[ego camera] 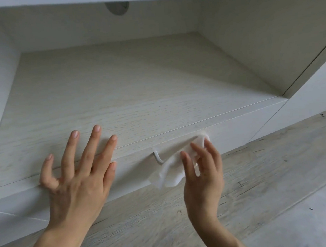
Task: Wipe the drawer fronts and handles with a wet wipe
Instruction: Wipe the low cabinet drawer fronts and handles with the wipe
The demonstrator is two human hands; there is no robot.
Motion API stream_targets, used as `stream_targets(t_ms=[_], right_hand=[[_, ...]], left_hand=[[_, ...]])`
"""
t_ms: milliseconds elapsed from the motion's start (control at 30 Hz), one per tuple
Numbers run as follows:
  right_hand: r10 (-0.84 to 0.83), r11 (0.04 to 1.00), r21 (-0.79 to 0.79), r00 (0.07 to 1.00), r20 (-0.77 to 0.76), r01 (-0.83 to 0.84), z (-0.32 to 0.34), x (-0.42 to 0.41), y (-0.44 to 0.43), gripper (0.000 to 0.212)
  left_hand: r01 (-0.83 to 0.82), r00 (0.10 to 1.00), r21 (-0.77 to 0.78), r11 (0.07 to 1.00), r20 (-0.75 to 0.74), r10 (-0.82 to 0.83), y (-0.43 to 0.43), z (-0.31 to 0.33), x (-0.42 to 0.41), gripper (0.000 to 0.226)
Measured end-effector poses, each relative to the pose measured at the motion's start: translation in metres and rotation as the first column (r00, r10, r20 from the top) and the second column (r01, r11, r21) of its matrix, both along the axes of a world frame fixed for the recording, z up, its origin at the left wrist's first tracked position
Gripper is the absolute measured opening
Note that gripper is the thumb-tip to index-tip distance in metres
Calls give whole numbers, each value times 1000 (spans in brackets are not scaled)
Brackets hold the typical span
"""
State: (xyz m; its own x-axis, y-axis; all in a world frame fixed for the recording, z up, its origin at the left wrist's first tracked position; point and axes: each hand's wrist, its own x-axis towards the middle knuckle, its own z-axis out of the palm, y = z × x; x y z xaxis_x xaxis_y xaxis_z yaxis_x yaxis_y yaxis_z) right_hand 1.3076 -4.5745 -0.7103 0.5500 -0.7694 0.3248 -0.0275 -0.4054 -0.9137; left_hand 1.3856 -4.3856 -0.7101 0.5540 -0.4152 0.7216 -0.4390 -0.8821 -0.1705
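A pale wood-grain drawer front runs below the shelf board of a low white cabinet. Its thin white wire handle shows only at its left end; the rest is wrapped in a white wet wipe. My right hand pinches the wipe around the handle, with a loose corner of the wipe hanging down. My left hand lies flat with spread straight fingers on the shelf board's front edge, thumb by the drawer front, left of the handle.
The open compartment has white side walls and a back panel with a round cable hole. A grey wood-look floor lies below the drawer. Another white panel adjoins on the right.
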Motion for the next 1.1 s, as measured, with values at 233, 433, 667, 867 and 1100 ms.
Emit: stream_targets(t_ms=[233,433,667,867,1100], right_hand=[[49,999,11,989,-140,-48,6,0,7,46],[236,806,-540,968,-85,-244,-19,-10,28,47],[273,498,-810,942,-195,-311,-24,-10,12,35],[340,340,-870,909,-239,-356,-24,-6,-5,28],[382,408,-839,902,-203,-361,-18,-3,-5,37]], left_hand=[[-1,1000,-13,1000,-3,1,-1,0,0,44],[8,1000,-15,1000,-9,-8,-1,1,-1,44],[5,1000,12,1000,15,-6,1,-1,1,46],[11,1000,9,1000,18,-11,1,-2,0,48],[0,1000,8,1000,17,-1,0,0,1,46]])
